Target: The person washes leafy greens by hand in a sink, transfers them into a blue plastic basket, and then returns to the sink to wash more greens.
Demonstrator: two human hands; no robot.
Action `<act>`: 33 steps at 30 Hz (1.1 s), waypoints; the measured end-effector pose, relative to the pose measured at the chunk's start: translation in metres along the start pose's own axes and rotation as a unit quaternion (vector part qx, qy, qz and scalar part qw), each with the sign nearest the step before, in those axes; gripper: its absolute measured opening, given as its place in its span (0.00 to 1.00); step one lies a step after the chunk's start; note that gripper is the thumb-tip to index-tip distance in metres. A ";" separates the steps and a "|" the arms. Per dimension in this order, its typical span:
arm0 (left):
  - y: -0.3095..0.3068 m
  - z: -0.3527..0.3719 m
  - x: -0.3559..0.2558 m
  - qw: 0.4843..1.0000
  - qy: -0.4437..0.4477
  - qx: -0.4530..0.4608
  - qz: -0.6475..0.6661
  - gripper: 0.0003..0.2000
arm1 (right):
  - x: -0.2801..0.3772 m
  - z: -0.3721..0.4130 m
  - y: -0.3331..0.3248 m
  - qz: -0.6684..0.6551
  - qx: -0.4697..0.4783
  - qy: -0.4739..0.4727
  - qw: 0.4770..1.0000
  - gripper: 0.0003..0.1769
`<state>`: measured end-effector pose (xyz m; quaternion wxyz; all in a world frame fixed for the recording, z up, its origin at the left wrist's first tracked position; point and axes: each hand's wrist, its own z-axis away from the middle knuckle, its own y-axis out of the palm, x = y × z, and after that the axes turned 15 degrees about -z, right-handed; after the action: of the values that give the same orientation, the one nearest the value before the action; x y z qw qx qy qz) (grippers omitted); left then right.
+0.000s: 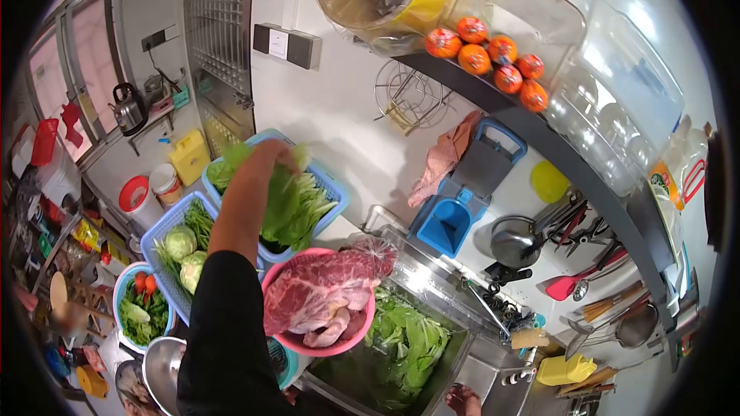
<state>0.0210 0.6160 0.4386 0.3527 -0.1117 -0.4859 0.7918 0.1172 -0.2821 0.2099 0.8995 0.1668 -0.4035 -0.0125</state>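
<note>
My left hand point(282, 159) reaches over the blue basket point(333, 199) at the back, closed on leafy greens point(284, 204); its fingertips are partly hidden by the leaves. More greens with pale stalks lie in that basket. Low at the frame's bottom edge is my right hand point(463, 399), beside the sink's front rim, its fingers loosely bent and nothing visible in them. Wet leafy greens point(408, 339) float in the water of the metal sink point(459, 354). A pink basin point(336, 350) heaped with raw meat point(316, 293) stands between the baskets and the sink.
A blue-violet basket point(158, 250) holds cabbages point(181, 242) and green stalks. Beside it are a bowl point(122, 293) of tomatoes and greens and a steel bowl point(158, 362). The faucet point(518, 376) stands at the sink's right. A dark shelf point(570, 119) overhangs the back wall.
</note>
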 end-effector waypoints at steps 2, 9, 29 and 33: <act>0.037 0.025 -0.017 0.988 -0.091 -0.098 -0.079 0.60 | -0.001 0.005 -0.002 0.017 -0.034 0.011 0.999 0.15; 0.128 0.029 -0.052 0.956 -0.102 -0.258 -0.093 0.63 | -0.028 0.006 -0.032 0.056 -0.048 0.061 0.995 0.24; 0.117 0.047 -0.045 0.882 0.026 -0.426 -0.200 0.47 | -0.046 -0.006 0.031 0.063 0.050 -0.009 0.997 0.31; 0.165 0.067 -0.095 0.873 0.102 -0.456 -0.142 0.28 | -0.071 -0.029 -0.032 0.126 0.197 -0.057 0.971 0.72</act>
<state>-0.0197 0.4601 0.3164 0.4189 -0.2697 -0.7652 0.4078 0.0943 -0.2931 0.1311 0.8189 0.2873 -0.4665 0.1713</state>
